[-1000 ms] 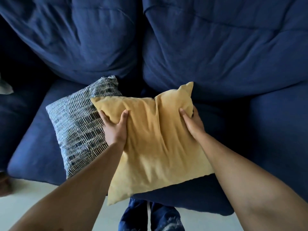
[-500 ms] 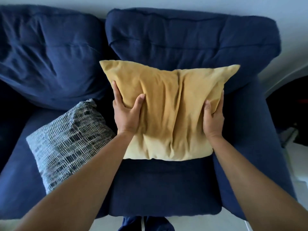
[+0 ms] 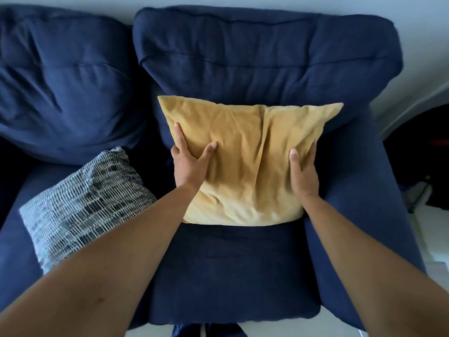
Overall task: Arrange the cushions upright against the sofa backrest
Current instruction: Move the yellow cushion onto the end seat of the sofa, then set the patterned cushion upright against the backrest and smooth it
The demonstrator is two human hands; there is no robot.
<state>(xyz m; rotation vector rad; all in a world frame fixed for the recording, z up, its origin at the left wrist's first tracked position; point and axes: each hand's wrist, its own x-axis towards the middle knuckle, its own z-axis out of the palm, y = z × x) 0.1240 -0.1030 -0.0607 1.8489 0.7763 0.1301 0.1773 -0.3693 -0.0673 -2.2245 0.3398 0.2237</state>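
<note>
While both hands are gripping it, the yellow cushion is standing upright on the right seat cushion, with its back face leaning against the right backrest cushion. Compared with half a second ago, it is sitting lower against the backrest, and its bottom edge is now resting on the seat. One second ago it was being held nearer, partly overlapping the patterned cushion.

The left hand is clasping the cushion's left edge: the thumb is pressing into the front face and the fingers are running up along the side. The right hand is clasping the right edge in the same manner, with the thumb on the front face and the fingers wrapping around the side. Both grips are matching those of half a second ago. The fabric is creasing vertically between the two hands.

The patterned cushion, black and white, is lying tilted on the left seat, near the left backrest cushion but not upright against it. It is well apart from the yellow cushion, with the left forearm crossing over its right corner. Its position on the seat is matching the earlier frames.
</note>
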